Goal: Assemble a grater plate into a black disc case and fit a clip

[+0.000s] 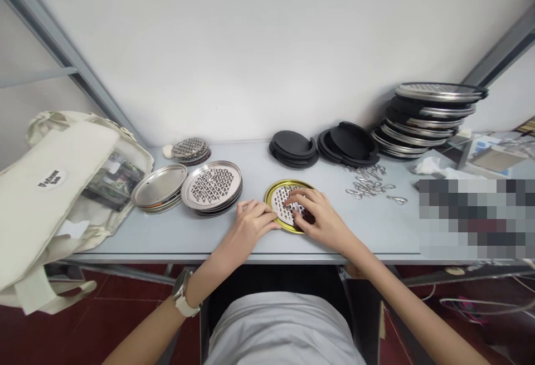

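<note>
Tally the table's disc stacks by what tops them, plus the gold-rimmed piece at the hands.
Perforated metal top: 3 (small left stack, larger left stack, tall right stack)
Plain metal top: 1 (far-left stack)
Black top: 2 (left black stack, right black stack)
Gold-rimmed piece: 1
Total: 7

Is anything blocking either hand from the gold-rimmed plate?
Nothing visible: the left hand is at the left rim of the gold-rimmed plate; the right hand is over its right side. The black discs lie beyond its far edge.
</note>
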Demonstrator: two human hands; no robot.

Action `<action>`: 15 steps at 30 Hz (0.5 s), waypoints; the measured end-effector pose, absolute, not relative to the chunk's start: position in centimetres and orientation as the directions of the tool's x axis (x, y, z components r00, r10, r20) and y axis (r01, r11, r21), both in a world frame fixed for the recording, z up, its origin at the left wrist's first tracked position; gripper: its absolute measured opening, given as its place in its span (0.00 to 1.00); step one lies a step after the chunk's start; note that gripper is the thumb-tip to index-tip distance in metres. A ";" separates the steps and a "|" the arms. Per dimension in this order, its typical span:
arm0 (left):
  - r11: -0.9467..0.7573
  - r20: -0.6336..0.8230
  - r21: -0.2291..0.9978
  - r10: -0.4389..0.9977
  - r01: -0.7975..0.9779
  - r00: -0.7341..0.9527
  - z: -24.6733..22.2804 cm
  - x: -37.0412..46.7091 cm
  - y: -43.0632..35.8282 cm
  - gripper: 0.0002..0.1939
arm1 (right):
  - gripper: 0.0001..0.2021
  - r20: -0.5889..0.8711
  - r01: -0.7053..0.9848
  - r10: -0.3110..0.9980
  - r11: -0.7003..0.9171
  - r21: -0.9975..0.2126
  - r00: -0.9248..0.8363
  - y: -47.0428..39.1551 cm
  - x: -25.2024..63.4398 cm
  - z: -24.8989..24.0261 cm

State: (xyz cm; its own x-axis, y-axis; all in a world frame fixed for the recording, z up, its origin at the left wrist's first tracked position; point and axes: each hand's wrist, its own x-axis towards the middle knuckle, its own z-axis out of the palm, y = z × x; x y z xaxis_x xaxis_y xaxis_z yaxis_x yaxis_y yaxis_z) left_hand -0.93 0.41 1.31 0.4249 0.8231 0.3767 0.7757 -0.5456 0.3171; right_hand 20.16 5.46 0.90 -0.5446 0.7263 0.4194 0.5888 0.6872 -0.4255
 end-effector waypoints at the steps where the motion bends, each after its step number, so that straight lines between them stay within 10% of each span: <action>1: -0.545 0.375 0.318 0.824 0.776 0.425 1.3 -0.9 0.4 0.13 | 0.13 0.421 0.587 0.724 0.689 -0.425 -0.546 5.5 20.2 0.9; 15: -0.557 0.330 0.297 0.822 0.776 0.464 1.6 -0.8 0.6 0.13 | 0.10 0.424 0.561 0.716 0.698 -0.446 -0.554 5.4 20.3 0.9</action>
